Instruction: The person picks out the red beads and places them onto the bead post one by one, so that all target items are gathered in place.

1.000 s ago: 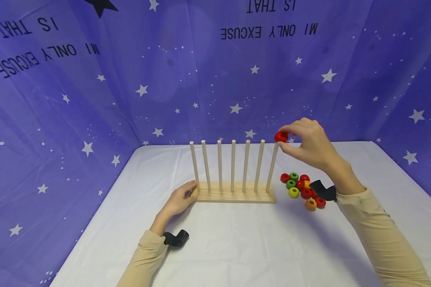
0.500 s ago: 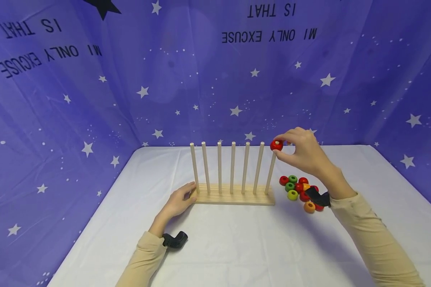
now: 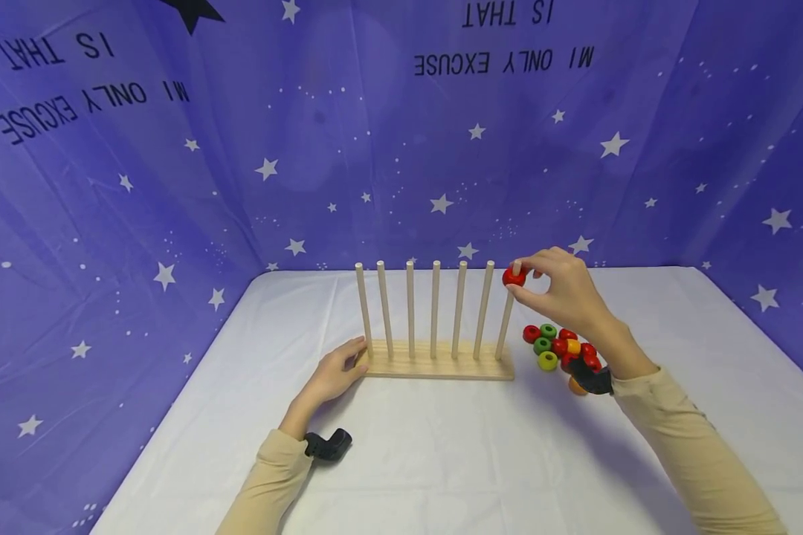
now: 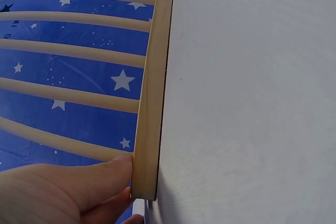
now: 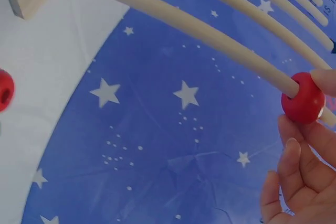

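Observation:
A wooden peg rack (image 3: 442,366) stands on the table, a flat base with a row of several upright pegs. My right hand (image 3: 564,288) pinches a red bead (image 3: 512,278) between thumb and fingers. That bead is threaded on the rightmost peg (image 3: 506,319), just below its tip, which pokes out above. In the right wrist view the peg runs into the hole of the bead (image 5: 305,99), and the other fingers are loosely bent. My left hand (image 3: 335,371) grips the left end of the base, with the thumb by the leftmost peg in the left wrist view.
Right of the rack lies a loose cluster of red, green, yellow and orange beads, among them a lime bead (image 3: 547,361) and a green bead (image 3: 543,345). My right wrist mount (image 3: 590,377) overlaps part of it. A blue star-patterned cloth (image 3: 401,148) hangs behind the white-covered table (image 3: 401,461).
The red bead has come down from above the rightmost peg's tip onto the peg, my right hand lowering with it. My left hand has stayed on the base.

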Tool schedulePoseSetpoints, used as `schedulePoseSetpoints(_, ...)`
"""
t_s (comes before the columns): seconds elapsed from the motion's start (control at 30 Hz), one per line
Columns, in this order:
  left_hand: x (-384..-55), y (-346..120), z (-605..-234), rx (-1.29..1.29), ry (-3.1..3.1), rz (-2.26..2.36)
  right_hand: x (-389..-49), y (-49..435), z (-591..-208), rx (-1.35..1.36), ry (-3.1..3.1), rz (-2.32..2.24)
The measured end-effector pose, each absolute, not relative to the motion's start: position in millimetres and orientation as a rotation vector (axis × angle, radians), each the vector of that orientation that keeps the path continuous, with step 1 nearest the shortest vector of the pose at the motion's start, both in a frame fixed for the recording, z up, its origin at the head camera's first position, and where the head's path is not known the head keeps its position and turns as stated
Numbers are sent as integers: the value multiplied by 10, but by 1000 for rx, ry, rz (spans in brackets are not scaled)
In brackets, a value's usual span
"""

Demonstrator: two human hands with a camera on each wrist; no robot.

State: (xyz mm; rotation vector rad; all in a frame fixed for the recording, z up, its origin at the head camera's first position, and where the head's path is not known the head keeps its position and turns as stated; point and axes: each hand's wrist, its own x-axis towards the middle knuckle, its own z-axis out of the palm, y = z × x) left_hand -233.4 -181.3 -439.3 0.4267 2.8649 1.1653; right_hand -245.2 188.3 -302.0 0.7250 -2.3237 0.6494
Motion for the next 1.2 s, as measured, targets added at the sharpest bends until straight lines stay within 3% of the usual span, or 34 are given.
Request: schedulePoseSetpoints(1.2, -2343, -1794, -4404, 441, 2894, 1150, -2459, 1894, -3921, 678, -2607, 708)
